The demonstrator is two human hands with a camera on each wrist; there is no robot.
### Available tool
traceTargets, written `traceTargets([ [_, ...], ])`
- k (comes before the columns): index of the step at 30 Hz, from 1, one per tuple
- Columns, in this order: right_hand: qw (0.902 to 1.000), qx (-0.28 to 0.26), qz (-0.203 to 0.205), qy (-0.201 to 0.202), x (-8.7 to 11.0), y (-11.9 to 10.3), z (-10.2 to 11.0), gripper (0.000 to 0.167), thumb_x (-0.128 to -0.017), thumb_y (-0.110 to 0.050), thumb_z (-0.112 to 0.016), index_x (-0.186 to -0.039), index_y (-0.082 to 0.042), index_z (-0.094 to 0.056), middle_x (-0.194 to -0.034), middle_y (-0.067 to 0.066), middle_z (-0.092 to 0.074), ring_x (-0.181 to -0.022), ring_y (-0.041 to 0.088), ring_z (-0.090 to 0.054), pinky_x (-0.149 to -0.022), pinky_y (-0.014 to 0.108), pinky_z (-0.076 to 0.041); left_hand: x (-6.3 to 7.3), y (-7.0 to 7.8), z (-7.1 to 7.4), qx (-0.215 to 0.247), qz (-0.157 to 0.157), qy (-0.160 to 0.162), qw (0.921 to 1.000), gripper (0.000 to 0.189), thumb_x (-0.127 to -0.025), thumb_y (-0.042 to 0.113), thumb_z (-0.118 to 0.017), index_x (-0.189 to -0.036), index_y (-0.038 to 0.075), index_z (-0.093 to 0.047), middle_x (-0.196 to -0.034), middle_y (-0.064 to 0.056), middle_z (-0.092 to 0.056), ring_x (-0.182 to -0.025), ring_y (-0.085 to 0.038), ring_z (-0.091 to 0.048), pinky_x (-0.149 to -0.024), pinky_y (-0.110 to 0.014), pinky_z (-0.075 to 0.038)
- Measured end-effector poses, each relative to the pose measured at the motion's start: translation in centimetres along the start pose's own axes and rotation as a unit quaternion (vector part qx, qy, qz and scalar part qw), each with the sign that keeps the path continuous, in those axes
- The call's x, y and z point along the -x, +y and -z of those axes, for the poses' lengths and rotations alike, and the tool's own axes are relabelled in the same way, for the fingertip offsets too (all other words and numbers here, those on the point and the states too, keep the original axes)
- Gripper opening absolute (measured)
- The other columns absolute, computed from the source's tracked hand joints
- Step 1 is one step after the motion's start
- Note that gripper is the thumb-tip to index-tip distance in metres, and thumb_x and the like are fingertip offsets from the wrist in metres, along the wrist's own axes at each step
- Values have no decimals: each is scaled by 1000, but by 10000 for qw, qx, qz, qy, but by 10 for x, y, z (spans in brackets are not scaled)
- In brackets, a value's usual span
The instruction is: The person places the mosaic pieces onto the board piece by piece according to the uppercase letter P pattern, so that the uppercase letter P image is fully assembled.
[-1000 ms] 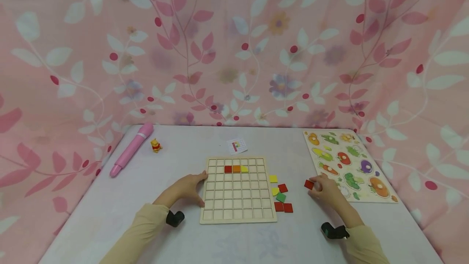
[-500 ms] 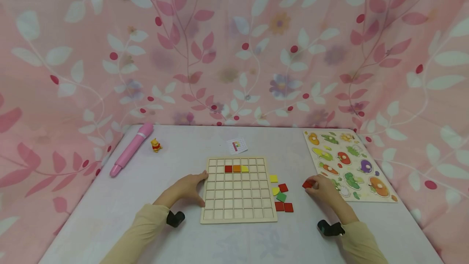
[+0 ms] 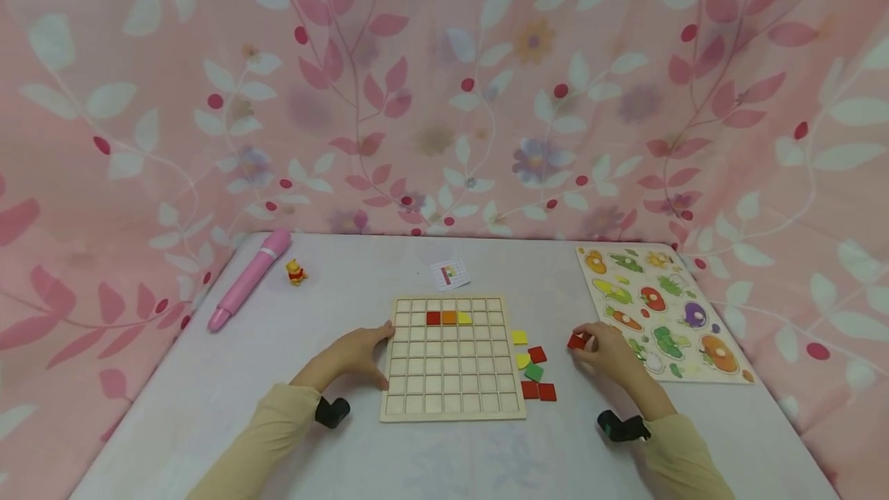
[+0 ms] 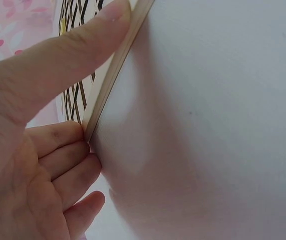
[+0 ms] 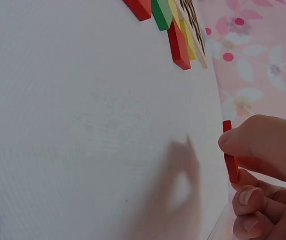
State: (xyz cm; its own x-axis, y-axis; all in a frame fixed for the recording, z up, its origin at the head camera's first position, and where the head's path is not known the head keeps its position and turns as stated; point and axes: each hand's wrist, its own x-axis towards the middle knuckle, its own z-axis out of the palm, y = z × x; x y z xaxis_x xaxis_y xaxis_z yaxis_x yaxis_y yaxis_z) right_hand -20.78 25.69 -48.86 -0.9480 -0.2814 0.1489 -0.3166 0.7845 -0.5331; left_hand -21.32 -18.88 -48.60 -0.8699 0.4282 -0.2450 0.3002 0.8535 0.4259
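In the head view a wooden grid board (image 3: 444, 407) lies on the table, with a red tile (image 3: 434, 318), an orange tile (image 3: 449, 318) and a yellow tile (image 3: 464, 318) in its cells. My left hand (image 3: 350, 357) touches the board's left edge, thumb and fingers spread apart. The left wrist view shows the thumb (image 4: 77, 52) over the board's rim and fingertips against its side. Right of the board, my right hand (image 3: 607, 353) pinches a red square tile (image 5: 231, 167) between thumb and fingers, above the table.
Beside the board's right edge lie loose tiles: yellow ones (image 3: 519, 338), a green one (image 3: 533, 373) and red ones (image 3: 547, 392). A small pattern card (image 3: 450, 275) sits behind the board. Further out are a vegetable puzzle board (image 3: 667, 315), a bear figurine (image 3: 295, 274) and a pink stick (image 3: 250, 280).
My right hand has moved a little left and away from me with the red tile, whose tilt has changed. The left hand stays at the board's edge.
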Motion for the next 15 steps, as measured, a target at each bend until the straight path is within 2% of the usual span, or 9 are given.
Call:
traceTargets([
  [4, 9997, 105, 212, 96, -5, -5, 3, 28, -71, -5, -73, -96, 3, -64, -76, 2, -52, -60, 13, -42, -48, 23, -37, 1, 1, 1, 30, -13, 33, 10000, 101, -51, 37, -85, -135, 5, -39, -140, -11, -32, -123, -32, -34, -98, -44, -29],
  [9, 9989, 60, 454, -123, -15, -11, 9, 28, -73, -3, -71, -99, 4, -64, -79, 2, -52, -62, 14, -42, -49, 23, -37, 1, 1, 2, 20, -1, 36, 10000, 100, -52, 36, -86, -134, 4, -39, -140, -12, -32, -123, -32, -34, -98, -44, -28],
  [15, 9970, 27, 744, -193, -25, -21, 14, 27, -72, -4, -72, -98, 2, -65, -78, 1, -52, -61, 14, -42, -48, 23, -37, 0, 2, 1, -12, 4, -27, 10000, 100, -52, 37, -85, -135, 3, -39, -140, -12, -32, -123, -31, -34, -98, -43, -29],
])
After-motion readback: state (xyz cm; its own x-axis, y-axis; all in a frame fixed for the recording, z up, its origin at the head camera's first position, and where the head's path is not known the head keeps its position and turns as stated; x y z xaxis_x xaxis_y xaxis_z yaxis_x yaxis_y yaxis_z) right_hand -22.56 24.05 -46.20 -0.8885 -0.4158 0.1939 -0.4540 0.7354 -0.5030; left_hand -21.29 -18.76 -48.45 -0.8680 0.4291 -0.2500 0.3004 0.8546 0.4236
